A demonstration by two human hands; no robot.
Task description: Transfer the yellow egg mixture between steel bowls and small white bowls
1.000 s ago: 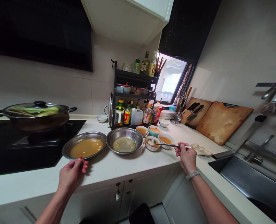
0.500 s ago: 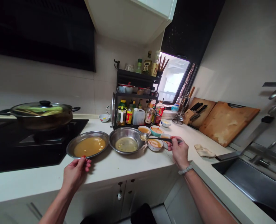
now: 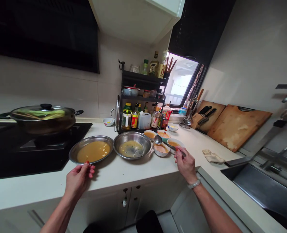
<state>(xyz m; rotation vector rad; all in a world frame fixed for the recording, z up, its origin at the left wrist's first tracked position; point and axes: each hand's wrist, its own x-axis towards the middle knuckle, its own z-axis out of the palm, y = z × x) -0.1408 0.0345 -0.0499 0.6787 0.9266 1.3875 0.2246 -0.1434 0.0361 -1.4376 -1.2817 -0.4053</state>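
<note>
Pale countertop (image 3: pixel 138 174) stretches between the black hob (image 3: pixel 36 168) and the sink (image 3: pixel 269 187). From where I stand, the right hand (image 3: pixel 185 163) grips a steel ladle (image 3: pixel 158 139), whose long axis slants left and away from the fingers, its head between the steel basin (image 3: pixel 133 135) and the small bowls. Well apart, the left hand (image 3: pixel 78 178) pinches the near rim of a broth-filled dish (image 3: pixel 72 152).

The table (image 3: pixel 133 173) is viewed from above its near edge by one head-worn camera, directed forward and down, with the rack (image 3: pixel 139 77) faced farther back.
</note>
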